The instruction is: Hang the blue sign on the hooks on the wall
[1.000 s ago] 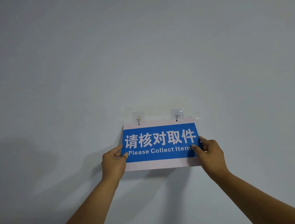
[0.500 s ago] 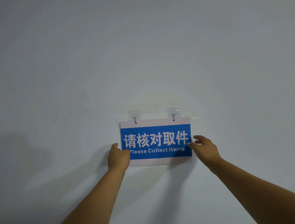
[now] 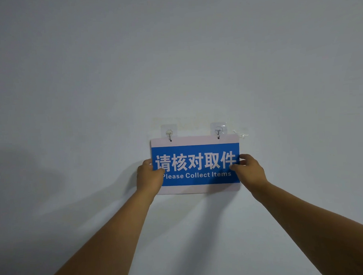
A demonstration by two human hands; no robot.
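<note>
The blue sign [image 3: 195,155], with white characters and "Please Collect Items", lies flat against the white wall. Its pale top strip meets two clear adhesive hooks: the left hook [image 3: 169,133] and the right hook [image 3: 218,131], each lined up with a small hole in the strip. My left hand [image 3: 149,177] grips the sign's left edge, thumb on the blue face. My right hand [image 3: 249,170] grips the right edge, thumb on the front and fingers behind.
A scrap of clear tape or film [image 3: 241,133] sticks to the wall just right of the right hook. The plain wall [image 3: 172,54] fills the rest of the view, with arm shadows at the lower left.
The sign has risen so its top holes sit at the hooks and it lies flatter on the wall. Both hands have slid higher up its side edges.
</note>
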